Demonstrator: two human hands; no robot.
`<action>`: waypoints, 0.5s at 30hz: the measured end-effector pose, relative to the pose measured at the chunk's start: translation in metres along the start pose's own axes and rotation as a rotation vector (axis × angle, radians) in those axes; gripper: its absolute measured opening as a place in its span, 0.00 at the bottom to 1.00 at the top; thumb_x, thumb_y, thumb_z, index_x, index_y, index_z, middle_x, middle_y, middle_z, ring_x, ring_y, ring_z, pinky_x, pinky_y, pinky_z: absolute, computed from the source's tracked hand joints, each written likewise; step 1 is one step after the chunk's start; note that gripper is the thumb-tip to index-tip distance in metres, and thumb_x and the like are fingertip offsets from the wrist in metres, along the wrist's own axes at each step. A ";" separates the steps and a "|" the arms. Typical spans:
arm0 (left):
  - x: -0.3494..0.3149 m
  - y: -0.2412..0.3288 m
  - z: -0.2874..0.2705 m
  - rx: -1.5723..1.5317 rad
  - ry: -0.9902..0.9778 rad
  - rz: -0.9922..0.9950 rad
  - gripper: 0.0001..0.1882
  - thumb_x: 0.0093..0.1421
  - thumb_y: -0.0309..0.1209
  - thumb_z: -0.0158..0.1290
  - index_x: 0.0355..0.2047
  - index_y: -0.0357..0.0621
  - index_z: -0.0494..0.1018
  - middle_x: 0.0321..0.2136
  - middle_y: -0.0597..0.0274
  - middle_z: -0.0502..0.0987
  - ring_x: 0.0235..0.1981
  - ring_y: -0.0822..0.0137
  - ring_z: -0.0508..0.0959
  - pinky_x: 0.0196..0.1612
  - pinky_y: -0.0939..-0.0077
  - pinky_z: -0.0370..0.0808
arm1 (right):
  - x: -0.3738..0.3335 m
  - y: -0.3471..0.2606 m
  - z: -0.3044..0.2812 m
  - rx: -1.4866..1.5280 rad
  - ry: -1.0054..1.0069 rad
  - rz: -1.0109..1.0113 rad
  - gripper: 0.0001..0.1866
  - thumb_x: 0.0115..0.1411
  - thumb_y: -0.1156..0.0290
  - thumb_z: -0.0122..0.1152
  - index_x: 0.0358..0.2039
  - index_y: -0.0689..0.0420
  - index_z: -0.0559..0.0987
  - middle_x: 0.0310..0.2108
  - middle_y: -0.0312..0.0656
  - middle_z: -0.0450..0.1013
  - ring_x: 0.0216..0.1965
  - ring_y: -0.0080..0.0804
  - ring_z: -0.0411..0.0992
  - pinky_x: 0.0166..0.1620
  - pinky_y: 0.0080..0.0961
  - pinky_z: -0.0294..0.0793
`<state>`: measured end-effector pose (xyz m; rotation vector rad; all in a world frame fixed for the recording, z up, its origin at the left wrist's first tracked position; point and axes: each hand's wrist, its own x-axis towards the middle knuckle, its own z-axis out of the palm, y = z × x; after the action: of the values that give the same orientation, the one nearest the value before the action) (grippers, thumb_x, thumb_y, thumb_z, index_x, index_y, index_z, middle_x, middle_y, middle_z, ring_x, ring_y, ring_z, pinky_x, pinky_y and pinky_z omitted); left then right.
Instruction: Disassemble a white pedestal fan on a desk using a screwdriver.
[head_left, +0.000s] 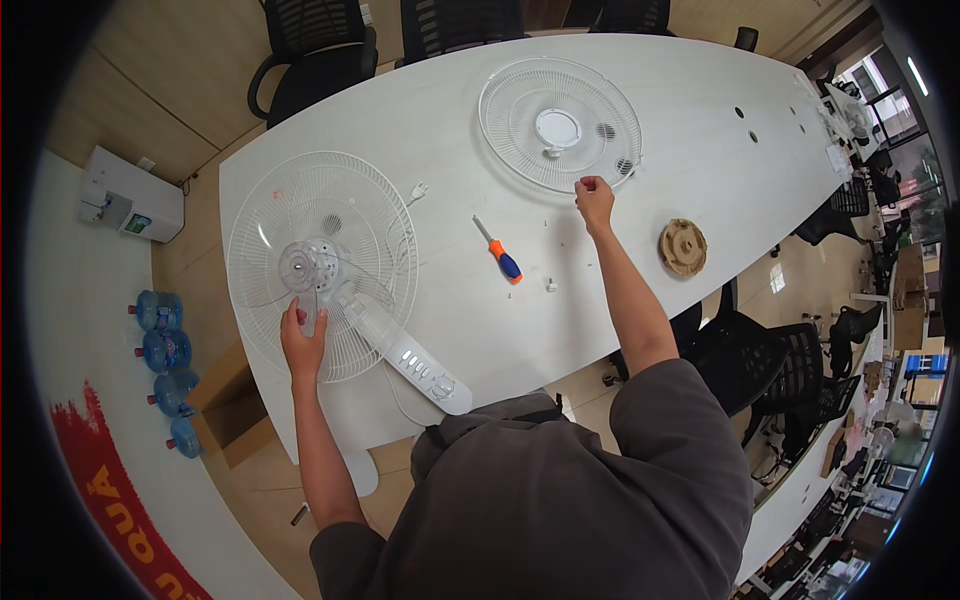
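A white fan (405, 355) lies at the left of the table, its wire grille (250, 300) spread beneath the motor part (310, 265) and its control panel slanting toward me. My left hand (303, 343) is at the near side of the motor part, thumb and fingers apart; whether it touches the fan I cannot tell. A second round grille (558, 128) with a white centre lies farther back. By its near edge is my right hand (595, 205), fingers curled together; anything in them is hidden. Between the hands lies an orange and blue screwdriver (506, 262).
Small loose parts, among them a white one (551, 286), are scattered beside the screwdriver. A brown round moulded piece (683, 248) sits to the right. A plug (418, 191) lies next to the fan. Black chairs (310, 50) surround the white table (440, 110); blue water bottles (165, 350) stand at the left.
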<state>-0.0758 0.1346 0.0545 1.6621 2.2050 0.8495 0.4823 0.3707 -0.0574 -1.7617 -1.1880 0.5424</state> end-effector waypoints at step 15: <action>-0.006 0.013 -0.002 0.068 0.006 -0.066 0.27 0.56 0.30 0.60 0.54 0.34 0.67 0.33 0.56 0.70 0.36 0.60 0.70 0.45 0.67 0.69 | 0.105 0.029 0.085 -0.527 -0.201 -0.302 0.08 0.50 0.72 0.61 0.29 0.64 0.82 0.26 0.55 0.77 0.30 0.53 0.77 0.39 0.41 0.76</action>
<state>-0.0651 0.1310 0.0632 1.6089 2.3032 0.7721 0.4782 0.4979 -0.1103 -1.9318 -1.8278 0.2388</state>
